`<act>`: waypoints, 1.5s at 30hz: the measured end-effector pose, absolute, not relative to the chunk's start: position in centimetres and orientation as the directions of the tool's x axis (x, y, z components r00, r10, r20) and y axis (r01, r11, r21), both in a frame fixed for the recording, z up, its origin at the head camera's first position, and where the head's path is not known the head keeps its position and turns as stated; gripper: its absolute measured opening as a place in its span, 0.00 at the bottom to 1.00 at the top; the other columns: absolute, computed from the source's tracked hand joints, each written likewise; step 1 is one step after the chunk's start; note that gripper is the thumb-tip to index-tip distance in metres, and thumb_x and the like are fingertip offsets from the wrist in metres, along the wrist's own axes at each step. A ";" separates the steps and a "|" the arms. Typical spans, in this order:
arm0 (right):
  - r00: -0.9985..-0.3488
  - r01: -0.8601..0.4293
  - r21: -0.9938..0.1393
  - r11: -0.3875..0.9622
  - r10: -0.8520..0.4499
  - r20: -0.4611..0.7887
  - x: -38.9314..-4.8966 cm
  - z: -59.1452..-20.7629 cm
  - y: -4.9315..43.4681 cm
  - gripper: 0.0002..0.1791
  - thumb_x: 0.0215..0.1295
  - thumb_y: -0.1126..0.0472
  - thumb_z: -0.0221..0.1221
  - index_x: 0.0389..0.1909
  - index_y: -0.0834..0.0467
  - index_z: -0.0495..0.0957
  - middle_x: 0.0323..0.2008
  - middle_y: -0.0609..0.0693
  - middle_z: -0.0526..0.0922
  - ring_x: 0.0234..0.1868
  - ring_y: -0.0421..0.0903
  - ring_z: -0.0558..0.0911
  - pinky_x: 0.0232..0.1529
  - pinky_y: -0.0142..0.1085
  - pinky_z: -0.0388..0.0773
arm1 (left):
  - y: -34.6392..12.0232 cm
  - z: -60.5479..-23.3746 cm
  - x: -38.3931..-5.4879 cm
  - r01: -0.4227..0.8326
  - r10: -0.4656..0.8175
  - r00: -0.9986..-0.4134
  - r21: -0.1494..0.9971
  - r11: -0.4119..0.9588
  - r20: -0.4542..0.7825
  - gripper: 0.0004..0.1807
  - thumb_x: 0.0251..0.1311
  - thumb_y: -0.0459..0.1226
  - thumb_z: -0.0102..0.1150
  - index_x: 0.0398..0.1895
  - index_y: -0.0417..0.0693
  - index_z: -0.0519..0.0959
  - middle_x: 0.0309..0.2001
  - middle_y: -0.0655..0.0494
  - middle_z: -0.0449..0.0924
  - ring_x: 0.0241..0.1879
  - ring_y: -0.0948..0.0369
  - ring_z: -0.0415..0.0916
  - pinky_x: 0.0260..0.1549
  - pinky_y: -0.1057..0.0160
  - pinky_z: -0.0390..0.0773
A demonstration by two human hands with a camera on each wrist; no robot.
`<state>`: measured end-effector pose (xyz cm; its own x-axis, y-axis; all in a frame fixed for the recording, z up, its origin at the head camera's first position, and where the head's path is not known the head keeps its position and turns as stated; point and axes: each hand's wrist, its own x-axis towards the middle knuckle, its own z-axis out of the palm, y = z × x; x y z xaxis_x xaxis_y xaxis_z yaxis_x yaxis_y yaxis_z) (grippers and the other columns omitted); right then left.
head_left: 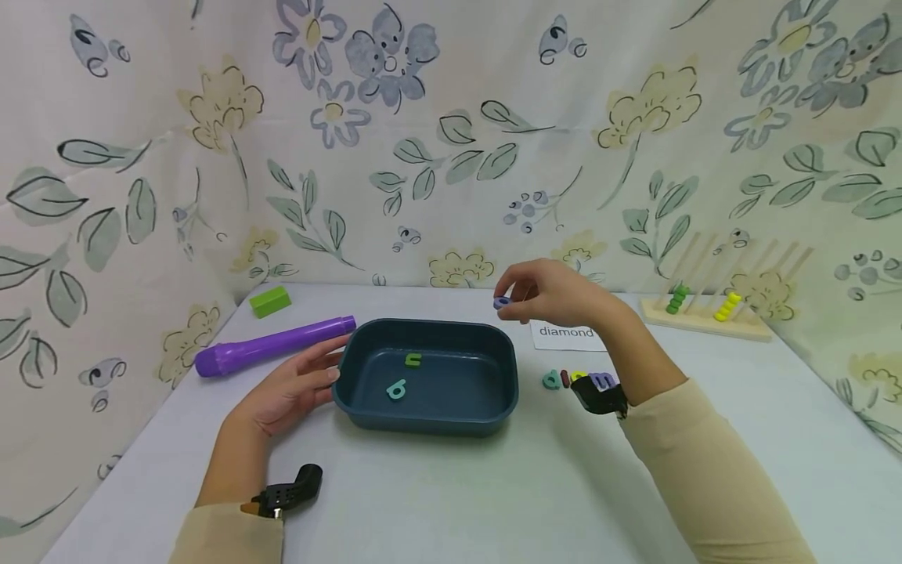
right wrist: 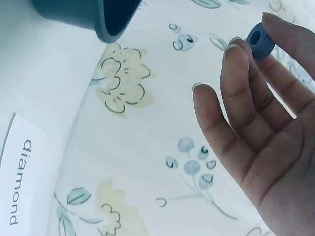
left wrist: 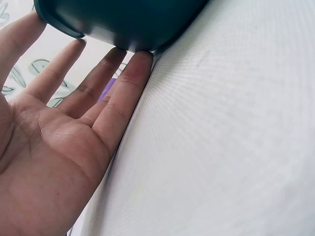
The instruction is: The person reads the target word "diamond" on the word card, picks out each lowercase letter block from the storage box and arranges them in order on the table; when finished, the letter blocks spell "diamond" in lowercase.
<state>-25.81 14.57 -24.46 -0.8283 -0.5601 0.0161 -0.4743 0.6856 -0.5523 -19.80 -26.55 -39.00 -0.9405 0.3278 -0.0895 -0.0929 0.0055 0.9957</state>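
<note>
My right hand (head_left: 553,294) is raised to the right of the dark teal tray (head_left: 430,423). Between its thumb and fingertips it pinches a small blue-purple letter o (right wrist: 262,42), its ring shape plain in the right wrist view. My left hand (head_left: 299,384) rests at the tray's left end, fairly straight fingertips (left wrist: 142,61) against the outer wall. Inside the tray lie a green letter n (head_left: 413,359) and a teal letter d (head_left: 397,389). Right of the tray is a row of letters: teal d (head_left: 551,380), dark red i (head_left: 565,379), a yellow one partly hidden, and purple m (head_left: 602,381).
Behind that row lies a white card (head_left: 564,337) printed "diamond", partly behind my right arm. A purple toy microphone (head_left: 275,345) and a green block (head_left: 270,301) are at the left. A wooden bead stand (head_left: 705,317) stands at the back right, before the floral cloth (head_left: 451,157).
</note>
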 end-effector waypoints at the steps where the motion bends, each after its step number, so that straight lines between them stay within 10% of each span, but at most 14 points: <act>1: -0.834 -0.470 -0.554 0.687 -0.552 0.023 -25.7 -24.5 14.9 0.13 0.68 0.55 0.67 0.51 0.52 0.84 0.36 0.50 0.87 0.36 0.48 0.84 0.39 0.42 0.84 | -26.6 -39.0 -19.8 -0.091 0.330 -0.940 0.996 0.006 -0.088 0.36 0.74 0.36 0.57 0.82 0.54 0.57 0.81 0.41 0.52 0.64 0.64 0.77 0.58 0.61 0.82; 45: -0.946 -0.324 -0.614 0.719 -0.247 0.210 -22.1 -30.7 23.9 0.18 0.64 0.51 0.72 0.48 0.54 0.80 0.25 0.49 0.85 0.29 0.47 0.84 0.32 0.37 0.77 | -26.4 -38.9 -19.7 -0.083 0.335 -0.939 0.996 0.014 -0.082 0.36 0.75 0.37 0.57 0.82 0.54 0.57 0.81 0.39 0.52 0.62 0.68 0.77 0.58 0.63 0.82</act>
<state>-22.09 23.95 -30.66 -0.9460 -0.2470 0.2101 -0.3243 0.7194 -0.6142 -19.68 -26.45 -38.93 -0.9387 0.3347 -0.0824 -0.0825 0.0140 0.9965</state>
